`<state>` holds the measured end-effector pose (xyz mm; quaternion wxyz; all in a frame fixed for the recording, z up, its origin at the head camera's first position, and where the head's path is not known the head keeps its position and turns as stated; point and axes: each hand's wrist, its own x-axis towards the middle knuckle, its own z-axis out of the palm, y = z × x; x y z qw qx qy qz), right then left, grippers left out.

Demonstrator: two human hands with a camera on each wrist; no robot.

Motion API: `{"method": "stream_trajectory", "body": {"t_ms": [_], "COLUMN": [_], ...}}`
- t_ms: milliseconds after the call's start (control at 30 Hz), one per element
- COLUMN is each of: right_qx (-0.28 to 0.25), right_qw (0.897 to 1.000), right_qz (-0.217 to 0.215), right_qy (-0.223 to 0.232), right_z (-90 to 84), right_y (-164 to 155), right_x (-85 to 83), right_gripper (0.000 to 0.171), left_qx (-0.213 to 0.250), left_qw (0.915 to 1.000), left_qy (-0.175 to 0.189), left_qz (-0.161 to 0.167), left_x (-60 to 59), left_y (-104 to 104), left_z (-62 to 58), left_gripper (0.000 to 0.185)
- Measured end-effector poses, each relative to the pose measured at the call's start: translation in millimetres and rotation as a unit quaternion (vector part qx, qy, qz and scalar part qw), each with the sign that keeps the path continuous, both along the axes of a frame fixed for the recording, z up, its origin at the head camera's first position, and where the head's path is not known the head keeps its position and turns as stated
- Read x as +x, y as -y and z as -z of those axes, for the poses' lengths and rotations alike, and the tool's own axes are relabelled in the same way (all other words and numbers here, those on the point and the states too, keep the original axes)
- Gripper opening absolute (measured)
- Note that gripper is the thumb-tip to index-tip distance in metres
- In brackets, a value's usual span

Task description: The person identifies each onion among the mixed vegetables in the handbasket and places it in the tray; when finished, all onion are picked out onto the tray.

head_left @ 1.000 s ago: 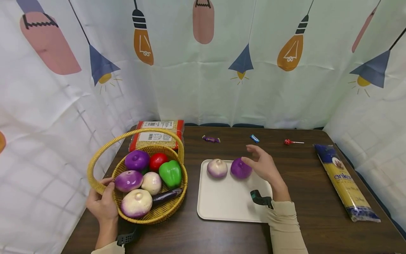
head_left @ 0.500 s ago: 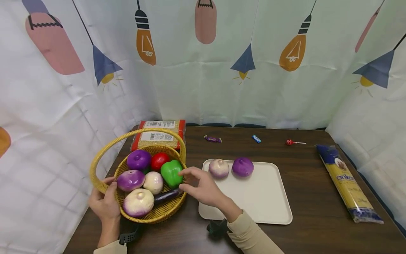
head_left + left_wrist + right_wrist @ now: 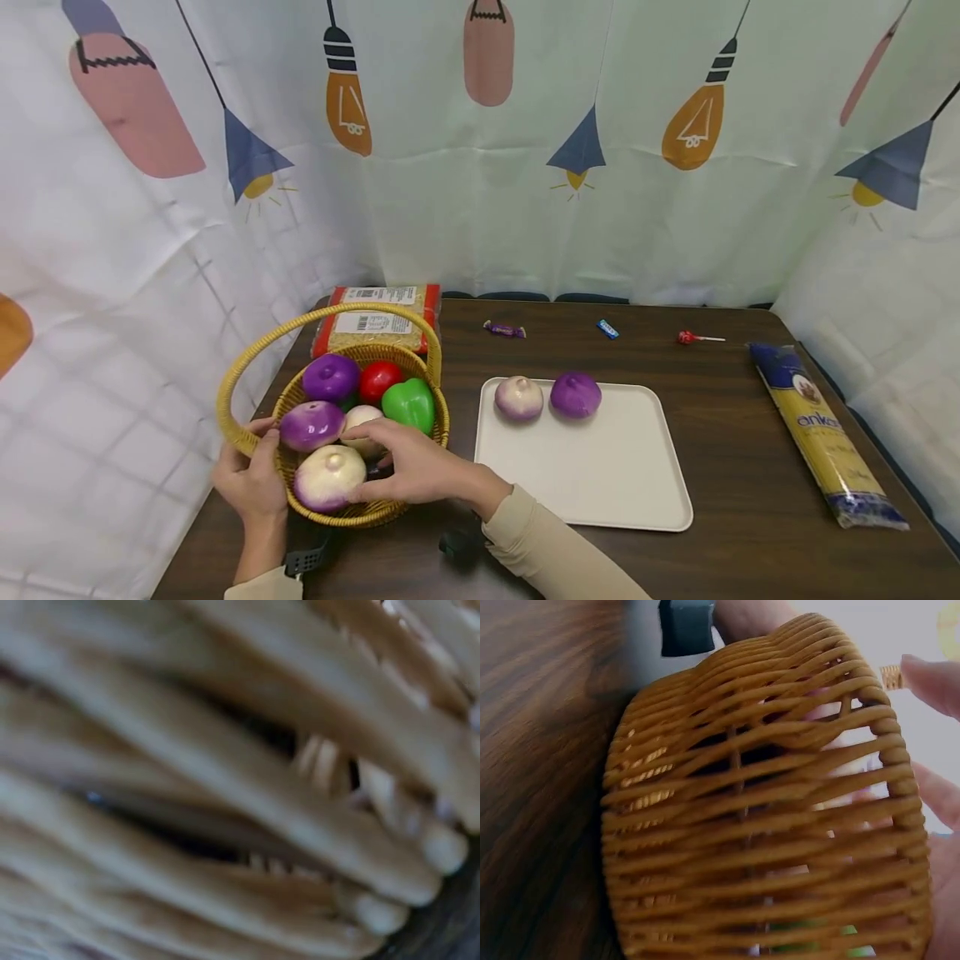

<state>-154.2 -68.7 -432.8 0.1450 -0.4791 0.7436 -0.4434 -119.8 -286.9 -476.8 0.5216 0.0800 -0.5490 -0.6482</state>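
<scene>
A yellow wicker basket (image 3: 247, 437) stands at the table's left and holds several toy vegetables. My left hand (image 3: 258, 467) grips its near-left rim, thumb over the edge. My right hand (image 3: 360, 462) reaches into the basket from the right. Its spread fingers lie between a small pale onion (image 3: 358, 417) and a large white-and-purple onion (image 3: 324, 481) and touch both. The dark eggplant is hidden under this hand. The right wrist view shows the basket's outer wall (image 3: 765, 825) up close with fingertips (image 3: 934, 682) at the right. The left wrist view is blurred wicker (image 3: 225, 787).
A green pepper (image 3: 408, 404), a red tomato (image 3: 375, 379) and two purple onions (image 3: 330, 377) also fill the basket. A white tray (image 3: 600, 483) carries a pale onion (image 3: 518, 397) and a purple onion (image 3: 575, 394). A noodle packet (image 3: 375, 321), sweets (image 3: 504, 330) and a spaghetti bag (image 3: 825, 433) lie around.
My right hand left the purple onion on the tray, crossed leftward and now lies inside the basket over the eggplant. The left hand kept its hold on the rim.
</scene>
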Motion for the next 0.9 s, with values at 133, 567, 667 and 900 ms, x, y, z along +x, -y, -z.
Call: {"method": "stream_trajectory", "body": {"t_ms": [133, 567, 667, 900], "right_qx": [0.043, 0.049, 0.030, -0.074], "right_qw": [0.998, 0.998, 0.999, 0.994], "right_qz": [-0.042, -0.011, -0.010, 0.080], "right_qy": [-0.034, 0.024, -0.026, -0.028], "right_z": [0.5, 5.3, 4.4, 0.5], "right_y": [9, 24, 22, -13], "right_x": [-4.2, -8.3, -4.7, 5.4], "right_gripper": [0.070, 0.057, 0.064, 0.074], "left_qx": [0.001, -0.001, -0.014, -0.059], "left_qw": [1.0000, 1.0000, 0.9999, 0.9971], "left_qy": [-0.008, -0.002, 0.008, 0.042], "left_qz": [0.006, 0.005, 0.001, -0.024], "left_x": [-1.2, -1.3, -0.3, 1.8], "left_y": [-1, 1, 2, 4], "left_z": [0.0, 3.2, 2.2, 2.3], "left_gripper": [0.017, 0.017, 0.018, 0.017]}}
